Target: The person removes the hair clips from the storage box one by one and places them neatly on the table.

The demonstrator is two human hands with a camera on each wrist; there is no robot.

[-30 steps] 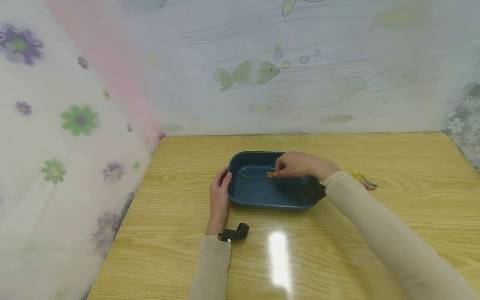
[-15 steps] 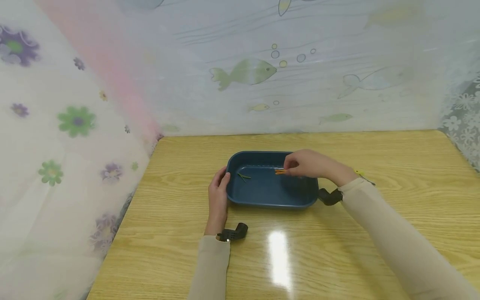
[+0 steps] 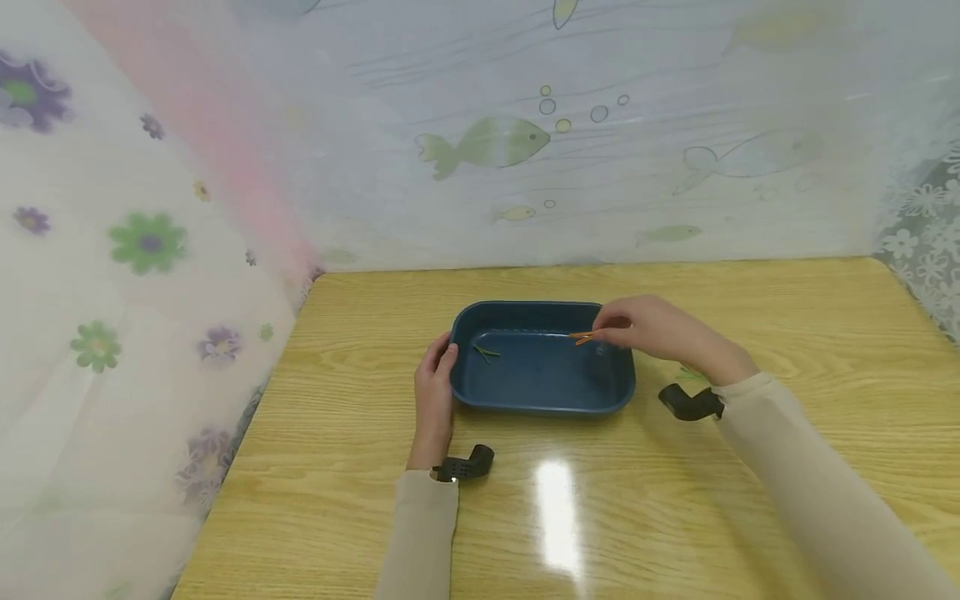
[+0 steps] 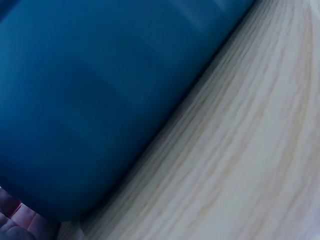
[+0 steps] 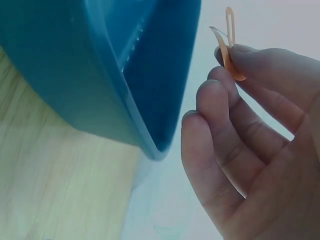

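My right hand [image 3: 660, 329] pinches an orange hair clip [image 5: 227, 52] between thumb and index finger, its two arms spread apart. The hand hovers over the right end of a blue plastic tub [image 3: 540, 409], and the clip shows inside the rim from above. My left hand [image 3: 433, 392] grips the tub's left side, thumb at the rim and fingers along the outer wall. In the left wrist view the tub's wall [image 4: 100, 100] fills much of the picture, with curled fingers [image 4: 22, 220] at its corner. A green hair clip [image 3: 486, 353] lies on the tub floor at left.
Light green pieces [image 3: 690, 374] lie on the wooden table [image 3: 337, 517], partly hidden behind my right wrist. Black wrist cameras [image 3: 468, 463] sit on both wrists. A fish-patterned curtain [image 3: 600, 192] hangs behind the table, and a flowered one at left.
My right hand has moved right and slightly up, carrying the orange hair clip from mid-tub toward its right end. The left hand stays on the tub.
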